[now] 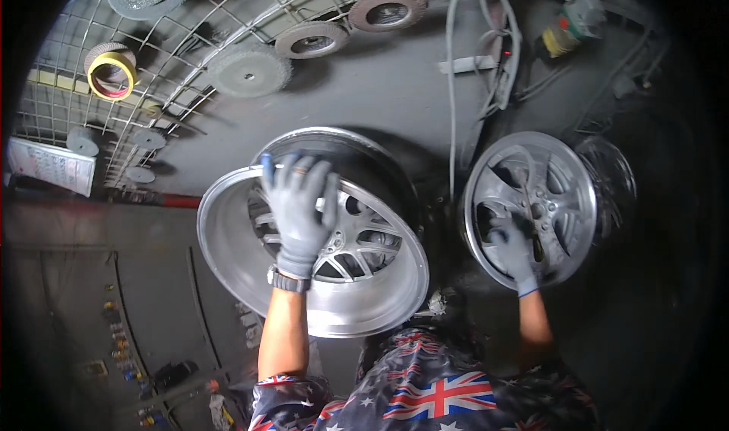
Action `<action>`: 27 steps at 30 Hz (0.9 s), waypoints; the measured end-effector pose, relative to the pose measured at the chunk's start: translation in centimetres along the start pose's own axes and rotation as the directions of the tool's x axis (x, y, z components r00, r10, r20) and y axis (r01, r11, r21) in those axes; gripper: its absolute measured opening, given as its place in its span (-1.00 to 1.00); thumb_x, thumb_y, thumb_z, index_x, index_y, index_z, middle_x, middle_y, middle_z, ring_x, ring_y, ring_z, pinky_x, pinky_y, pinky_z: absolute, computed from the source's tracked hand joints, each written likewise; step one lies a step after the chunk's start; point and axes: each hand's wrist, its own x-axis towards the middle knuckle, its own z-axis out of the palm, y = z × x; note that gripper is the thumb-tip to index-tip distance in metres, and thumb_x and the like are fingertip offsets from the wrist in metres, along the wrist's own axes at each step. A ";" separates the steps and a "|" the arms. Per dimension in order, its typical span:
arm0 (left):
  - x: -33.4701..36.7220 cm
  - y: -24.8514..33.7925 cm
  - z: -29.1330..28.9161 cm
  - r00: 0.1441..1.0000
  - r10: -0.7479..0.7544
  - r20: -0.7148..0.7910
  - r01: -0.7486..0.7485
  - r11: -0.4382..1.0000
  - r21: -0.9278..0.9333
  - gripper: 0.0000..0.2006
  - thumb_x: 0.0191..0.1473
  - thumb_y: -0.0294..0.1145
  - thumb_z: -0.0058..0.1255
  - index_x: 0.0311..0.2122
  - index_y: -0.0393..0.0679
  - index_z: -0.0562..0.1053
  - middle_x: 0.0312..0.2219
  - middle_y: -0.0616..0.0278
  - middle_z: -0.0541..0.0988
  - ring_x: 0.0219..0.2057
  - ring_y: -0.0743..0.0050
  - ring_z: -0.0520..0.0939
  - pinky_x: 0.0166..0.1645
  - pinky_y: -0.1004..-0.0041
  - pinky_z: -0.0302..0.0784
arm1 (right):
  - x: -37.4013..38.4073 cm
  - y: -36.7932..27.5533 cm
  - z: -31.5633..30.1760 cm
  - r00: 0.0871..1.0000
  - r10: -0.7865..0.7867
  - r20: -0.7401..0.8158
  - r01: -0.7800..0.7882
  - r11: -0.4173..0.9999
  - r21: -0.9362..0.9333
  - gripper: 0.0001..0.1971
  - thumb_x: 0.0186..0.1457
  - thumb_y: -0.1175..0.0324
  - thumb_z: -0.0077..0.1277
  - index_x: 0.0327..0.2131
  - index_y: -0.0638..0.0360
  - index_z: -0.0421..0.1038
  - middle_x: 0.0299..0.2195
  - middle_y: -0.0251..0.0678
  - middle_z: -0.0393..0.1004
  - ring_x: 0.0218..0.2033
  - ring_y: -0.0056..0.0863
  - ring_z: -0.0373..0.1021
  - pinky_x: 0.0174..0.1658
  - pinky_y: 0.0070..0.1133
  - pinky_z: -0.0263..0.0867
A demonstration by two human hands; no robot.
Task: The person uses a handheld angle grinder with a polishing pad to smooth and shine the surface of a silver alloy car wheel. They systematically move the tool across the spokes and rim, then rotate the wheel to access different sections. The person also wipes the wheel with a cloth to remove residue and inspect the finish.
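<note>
A large silver alloy wheel [368,302] is tilted in front of me, its deep inner barrel and spokes facing up toward me. Over its far left part is my left hand [300,214] in a grey glove, fingers stretched out toward the far lip; whether they touch the metal is unclear. One fingertip looks blue. To the right, another silver wheel [573,169] with wide spokes stands tilted. My right hand [514,250], also gloved in grey, is at its spokes beside an opening. Those fingers are blurred and partly lost in the dark gap, so their grip is unclear.
Grinding discs [250,74] and a yellow tape roll [112,75] hang on a wire rack [220,21] at the far left. Grey cables [453,89] hang beyond the wheels. A green-and-yellow power tool [573,25] is at the far right. More rims [611,173] stand behind the right wheel.
</note>
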 end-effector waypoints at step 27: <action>-2.0 -11.9 4.9 0.758 -0.265 -0.596 0.422 0.896 0.139 -0.63 0.35 -0.14 -0.39 -0.23 -0.10 0.46 -0.24 0.20 0.54 0.10 0.03 0.40 0.41 -0.17 -0.16 | -3.2 14.0 -3.8 0.780 0.425 -0.459 -0.241 0.881 0.406 -0.76 0.28 0.33 0.07 -0.22 0.41 0.43 -0.34 -0.35 0.48 -0.30 -0.51 0.37 -0.18 -0.50 0.31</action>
